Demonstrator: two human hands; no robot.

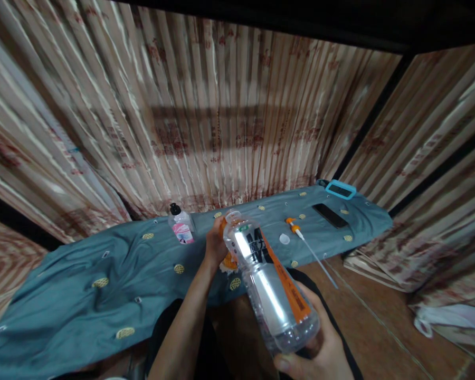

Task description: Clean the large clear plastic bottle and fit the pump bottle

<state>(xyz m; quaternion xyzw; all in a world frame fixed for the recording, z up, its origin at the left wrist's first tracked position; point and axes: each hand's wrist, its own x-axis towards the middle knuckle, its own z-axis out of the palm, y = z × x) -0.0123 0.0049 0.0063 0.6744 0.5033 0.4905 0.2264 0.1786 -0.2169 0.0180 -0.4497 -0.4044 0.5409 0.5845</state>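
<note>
My right hand (320, 343) is wrapped around the base of a large clear plastic drink bottle (267, 290) with a silver and orange label. The bottle is tilted, its neck pointing away from me to the upper left. Beside that neck, my left hand (215, 240) is closed around something orange, apparently a bottle, mostly hidden behind the fingers and the clear bottle. More orange with a white edge (229, 262) shows below the left hand. An orange and white pump head with a long dip tube (296, 229) lies to the right, near a small white round cap (284, 239).
A clear bottle with a black cap and pink label (182, 228) stands on the teal patterned cloth (142, 285). Farther right lie a dark phone (330, 216) and a blue-framed device (341, 189). Pleated curtains (221, 116) hang behind, with dark frame bars (374, 116) at the right.
</note>
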